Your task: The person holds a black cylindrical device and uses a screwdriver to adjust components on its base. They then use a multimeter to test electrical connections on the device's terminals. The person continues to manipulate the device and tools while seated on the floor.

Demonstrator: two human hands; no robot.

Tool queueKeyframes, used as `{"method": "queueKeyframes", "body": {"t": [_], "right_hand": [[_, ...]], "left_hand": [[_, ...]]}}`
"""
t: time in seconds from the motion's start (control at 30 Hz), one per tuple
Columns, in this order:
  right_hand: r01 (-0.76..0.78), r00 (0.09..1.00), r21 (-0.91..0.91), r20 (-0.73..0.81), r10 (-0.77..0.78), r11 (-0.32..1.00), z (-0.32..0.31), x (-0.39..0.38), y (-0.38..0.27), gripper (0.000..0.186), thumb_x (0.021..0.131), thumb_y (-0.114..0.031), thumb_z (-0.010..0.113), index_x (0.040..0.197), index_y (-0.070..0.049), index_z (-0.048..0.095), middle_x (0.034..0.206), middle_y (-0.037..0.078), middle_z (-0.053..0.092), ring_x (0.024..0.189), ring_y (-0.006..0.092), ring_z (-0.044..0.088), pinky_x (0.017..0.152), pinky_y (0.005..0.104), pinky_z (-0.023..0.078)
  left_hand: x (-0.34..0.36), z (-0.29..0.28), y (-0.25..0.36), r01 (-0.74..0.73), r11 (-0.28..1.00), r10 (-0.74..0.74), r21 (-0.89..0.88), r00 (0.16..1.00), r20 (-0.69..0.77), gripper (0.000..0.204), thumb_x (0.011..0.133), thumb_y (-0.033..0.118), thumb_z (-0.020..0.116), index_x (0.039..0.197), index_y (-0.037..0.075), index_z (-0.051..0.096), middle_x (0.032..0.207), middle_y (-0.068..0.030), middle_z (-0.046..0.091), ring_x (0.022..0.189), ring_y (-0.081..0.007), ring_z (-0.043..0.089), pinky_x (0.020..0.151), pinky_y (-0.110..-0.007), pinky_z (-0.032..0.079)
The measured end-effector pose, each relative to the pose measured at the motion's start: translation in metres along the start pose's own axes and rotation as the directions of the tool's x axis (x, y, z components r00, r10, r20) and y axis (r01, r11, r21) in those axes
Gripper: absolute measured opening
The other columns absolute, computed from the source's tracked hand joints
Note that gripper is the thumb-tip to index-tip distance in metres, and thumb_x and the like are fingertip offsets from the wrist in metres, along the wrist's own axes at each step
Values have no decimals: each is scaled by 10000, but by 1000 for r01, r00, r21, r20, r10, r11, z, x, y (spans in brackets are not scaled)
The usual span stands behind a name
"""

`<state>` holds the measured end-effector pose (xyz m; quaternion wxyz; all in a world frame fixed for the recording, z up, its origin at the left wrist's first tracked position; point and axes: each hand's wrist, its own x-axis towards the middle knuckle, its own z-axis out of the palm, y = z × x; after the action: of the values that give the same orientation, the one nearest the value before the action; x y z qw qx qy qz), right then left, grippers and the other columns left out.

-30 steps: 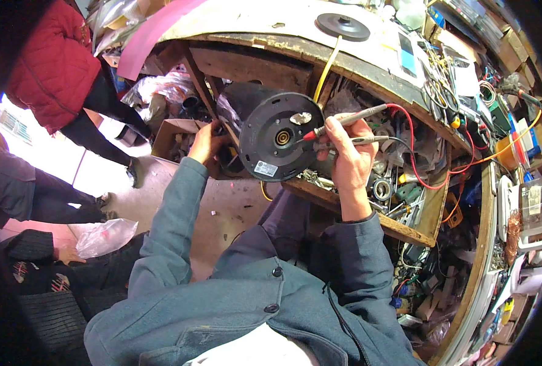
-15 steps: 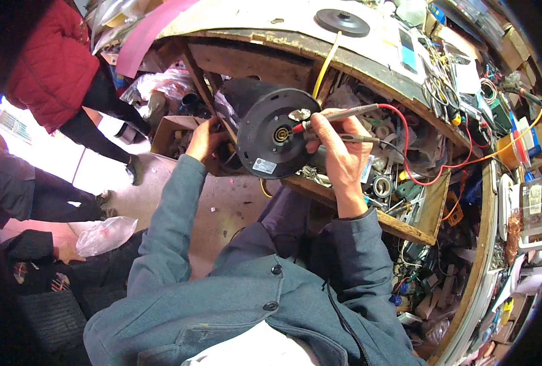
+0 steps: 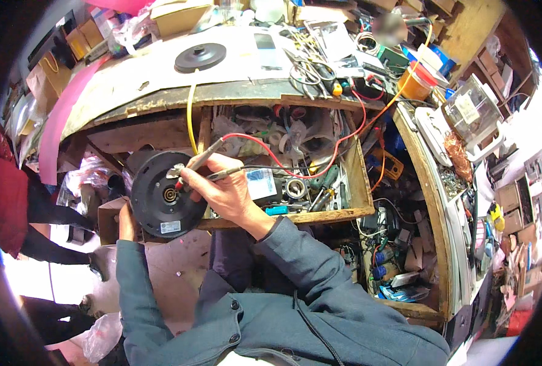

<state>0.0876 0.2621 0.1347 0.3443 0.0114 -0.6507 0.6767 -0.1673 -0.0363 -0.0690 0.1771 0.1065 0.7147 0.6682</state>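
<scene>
A black round appliance (image 3: 152, 201) is tilted toward me, showing its underside with gold concentric contact rings (image 3: 169, 194), a label and a small shiny patch. My left hand (image 3: 126, 221) is at its left side, fingers hidden behind it. My right hand (image 3: 225, 189) is closed on two meter probes (image 3: 209, 150), one with a red tip held near the rings. Red and black leads run rightward from them over an open wooden drawer (image 3: 361, 171) of tools and parts.
A cluttered bench (image 3: 118, 97) carries a black disc (image 3: 199, 56), cables and an orange tub (image 3: 414, 85). Shelves (image 3: 426, 183) of parts stand at right. A person in red (image 3: 5, 201) is at left, near a plastic bag (image 3: 100, 338).
My view has swung rightward and up, so the scene sits further left and more bench shows. The right hand and probes have shifted with the appliance, still at its underside.
</scene>
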Motion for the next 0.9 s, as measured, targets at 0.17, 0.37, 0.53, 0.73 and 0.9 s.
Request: {"method": "queueKeyframes", "body": {"t": [0.17, 0.37, 0.53, 0.73, 0.9], "right_hand": [[8, 1000, -4, 0, -8, 1000, 0, -1, -3, 92, 1002, -90, 760, 1011, -8, 718, 843, 41, 740, 633, 67, 644, 539, 239, 507], [-4, 1000, 35, -13, 4, 999, 3, -2, -3, 99, 987, -80, 762, 972, 5, 715, 820, 58, 704, 623, 95, 637, 534, 275, 495], [3, 1000, 29, -22, -2, 1000, 2, 0, -2, 100, 995, -87, 754, 969, -1, 711, 797, 48, 693, 602, 85, 630, 514, 277, 479], [26, 999, 9, -38, -26, 1000, 2, 0, -1, 129, 991, -101, 760, 938, 0, 700, 779, 66, 688, 624, 105, 627, 543, 303, 486], [-22, 1000, 10, -19, 22, 1000, 1, -1, -1, 140, 987, -104, 761, 931, 7, 699, 773, 75, 693, 675, 125, 640, 593, 322, 509]], "left_hand": [[-2, -6, -7, -66, 996, 64, 52, 997, 37, 297, 1037, 146, 598, 1254, -33, 695, 1162, -109, 765, 984, -178, 693, 878, -346, 572], [-6, 0, 5, -85, 996, 83, 31, 994, 73, 324, 1062, 215, 572, 1216, -23, 729, 1129, -101, 777, 992, -173, 696, 869, -341, 569], [0, -1, 6, -73, 989, 72, 130, 997, 9, 321, 1056, 206, 540, 1174, -29, 723, 1105, -106, 783, 962, -195, 696, 856, -386, 558], [2, -6, 7, -276, 917, 272, 287, 961, 53, 282, 1034, 188, 544, 1096, -34, 706, 1023, -116, 771, 920, -205, 682, 839, -389, 550], [-10, 9, 26, -220, 970, 225, 99, 974, -35, 184, 975, 121, 609, 1031, -33, 692, 945, -124, 750, 868, -185, 651, 801, -378, 536]]}}
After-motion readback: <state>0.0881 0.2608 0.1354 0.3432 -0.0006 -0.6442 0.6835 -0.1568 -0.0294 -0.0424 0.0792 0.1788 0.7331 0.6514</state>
